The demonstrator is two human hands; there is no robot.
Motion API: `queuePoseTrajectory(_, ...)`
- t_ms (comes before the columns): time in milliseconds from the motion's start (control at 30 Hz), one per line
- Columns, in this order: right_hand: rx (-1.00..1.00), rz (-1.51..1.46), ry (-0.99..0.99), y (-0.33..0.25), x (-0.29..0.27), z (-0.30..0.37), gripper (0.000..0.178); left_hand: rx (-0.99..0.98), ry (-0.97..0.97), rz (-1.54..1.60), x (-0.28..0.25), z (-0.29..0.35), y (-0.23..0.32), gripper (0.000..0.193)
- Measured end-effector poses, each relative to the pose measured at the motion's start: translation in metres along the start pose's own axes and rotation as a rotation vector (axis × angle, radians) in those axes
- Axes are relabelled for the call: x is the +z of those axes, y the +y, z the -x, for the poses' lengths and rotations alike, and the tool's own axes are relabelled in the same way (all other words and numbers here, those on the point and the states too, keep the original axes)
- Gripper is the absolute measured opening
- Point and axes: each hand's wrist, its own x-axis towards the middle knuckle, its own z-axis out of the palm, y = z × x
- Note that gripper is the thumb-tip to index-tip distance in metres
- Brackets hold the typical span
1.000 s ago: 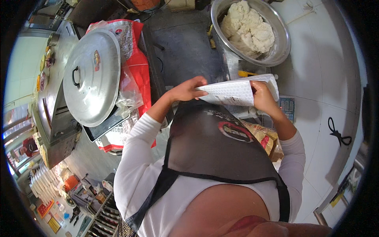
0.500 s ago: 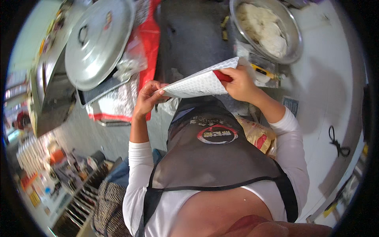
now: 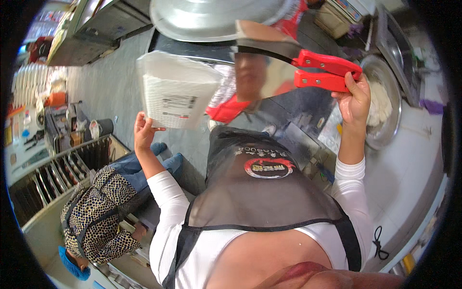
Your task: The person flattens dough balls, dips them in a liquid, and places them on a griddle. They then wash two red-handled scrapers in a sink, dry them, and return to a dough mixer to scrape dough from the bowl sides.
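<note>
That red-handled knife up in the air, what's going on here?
A person in a black apron holds a broad knife by its red handle in the right hand, raised at chest height. The left hand grips the lower corner of a white packet beside the blade. A metal bowl of dough sits past the right hand. Another person crouches at lower left.

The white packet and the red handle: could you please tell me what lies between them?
In the head view, the knife's broad shiny blade spans the stretch from the white packet, held by the left hand, to the red handle in the right hand.
</note>
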Motion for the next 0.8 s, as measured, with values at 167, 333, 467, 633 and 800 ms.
queuePoseTrajectory(167,0.138,-0.061,0.005,0.077,0.065,-0.046,0.028,0.229,0.355,0.271,-0.139,-0.012,-0.002,0.02)
queuePoseTrajectory(333,0.181,0.147,0.294,0.149,0.147,-0.072,0.035,0.286,0.746,0.335,-0.287,-0.091,-0.006,0.026)
queuePoseTrajectory(467,0.095,0.91,0.272,0.177,0.193,-0.084,0.034,0.134,0.911,0.269,-0.357,-0.181,-0.03,0.02)
queuePoseTrajectory(633,0.237,0.288,0.242,0.189,0.209,-0.093,0.032,-0.098,0.905,0.307,-0.39,-0.303,-0.096,0.032)
queuePoseTrajectory(800,0.224,0.487,0.452,0.192,0.224,-0.089,0.036,-0.339,0.829,0.414,-0.383,-0.401,-0.171,0.03)
